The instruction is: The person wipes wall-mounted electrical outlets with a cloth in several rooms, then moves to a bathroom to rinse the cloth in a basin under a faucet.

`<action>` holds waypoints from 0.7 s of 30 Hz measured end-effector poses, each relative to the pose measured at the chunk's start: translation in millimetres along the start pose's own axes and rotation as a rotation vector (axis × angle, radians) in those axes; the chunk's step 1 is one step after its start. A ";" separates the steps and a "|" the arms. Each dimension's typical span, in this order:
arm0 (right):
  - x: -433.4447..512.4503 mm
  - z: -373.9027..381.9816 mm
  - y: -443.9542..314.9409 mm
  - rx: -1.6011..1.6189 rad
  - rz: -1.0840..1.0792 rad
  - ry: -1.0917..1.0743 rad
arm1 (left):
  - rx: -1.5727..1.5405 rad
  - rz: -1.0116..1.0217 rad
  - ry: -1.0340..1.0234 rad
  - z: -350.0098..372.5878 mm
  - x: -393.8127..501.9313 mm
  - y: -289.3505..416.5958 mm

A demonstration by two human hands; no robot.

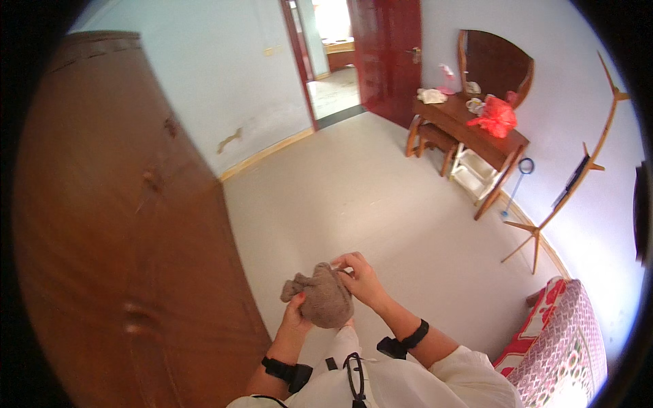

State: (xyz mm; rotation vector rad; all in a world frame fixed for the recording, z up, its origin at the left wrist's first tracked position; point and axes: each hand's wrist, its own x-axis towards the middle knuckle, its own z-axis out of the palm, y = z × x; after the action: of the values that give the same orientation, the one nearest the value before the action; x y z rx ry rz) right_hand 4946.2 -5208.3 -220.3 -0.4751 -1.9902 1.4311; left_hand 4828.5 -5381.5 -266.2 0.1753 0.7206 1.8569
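Observation:
A bundled piece of brown knitted fabric (pixel 326 301) is held up in front of my body, its kind not clear. My left hand (pixel 297 315) grips it from the lower left, thumb on top and the other fingers hidden beneath. On the upper right side, the fingertips of my right hand (pixel 359 278) pinch the fabric's edge. Gathered folds stick out at the bundle's left end. Black straps with small boxes circle both my forearms.
A brown wooden wardrobe (pixel 127 229) fills the left side. Ahead, a red door (pixel 387 56) stands open. A dressing table (pixel 474 125) carries a red plastic bag (pixel 495 117). At right are a wooden coat stand (pixel 561 204) and a patterned cloth-covered bed edge (pixel 566 331).

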 end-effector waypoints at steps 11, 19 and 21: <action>162.5 -177.6 251.4 0.011 0.734 0.366 | -0.171 0.446 -0.877 83.5 298.5 297.8; -55.5 -253.5 402.9 -0.304 1.608 0.406 | -0.255 0.888 -0.960 112.0 496.3 451.5; -42.8 -245.7 414.5 -0.186 1.697 0.594 | -0.122 0.940 -0.885 125.3 546.9 476.7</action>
State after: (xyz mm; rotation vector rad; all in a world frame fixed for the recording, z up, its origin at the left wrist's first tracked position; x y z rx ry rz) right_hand 5113.9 -4918.3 -569.3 -2.6657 -0.9476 1.4750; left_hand 4281.3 -4956.3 -17.7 1.3371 -0.1596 2.3427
